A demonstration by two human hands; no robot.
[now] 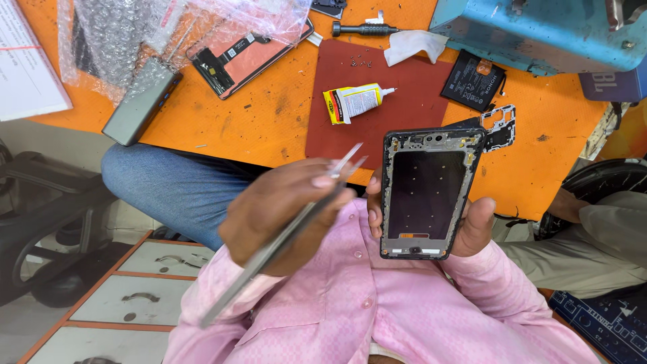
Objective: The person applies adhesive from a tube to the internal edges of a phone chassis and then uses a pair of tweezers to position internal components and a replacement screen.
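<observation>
- Head view: left hand (283, 219) is pinching tweezers (303, 219), tips pointing toward the phone frame (428, 195).
- Right hand (472, 229) is clasping the phone frame by its edges, above the lap, near the orange table (256, 114).
- Likely working on the bare frame's parts; the next pick is calling for steady tip aim.

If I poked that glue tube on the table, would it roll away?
Probably not far. The glue tube looks flattened and crumpled, lying on its side on the red mat, so it would likely slide or wobble. It seems light and squashy, with a thin nozzle.
</observation>
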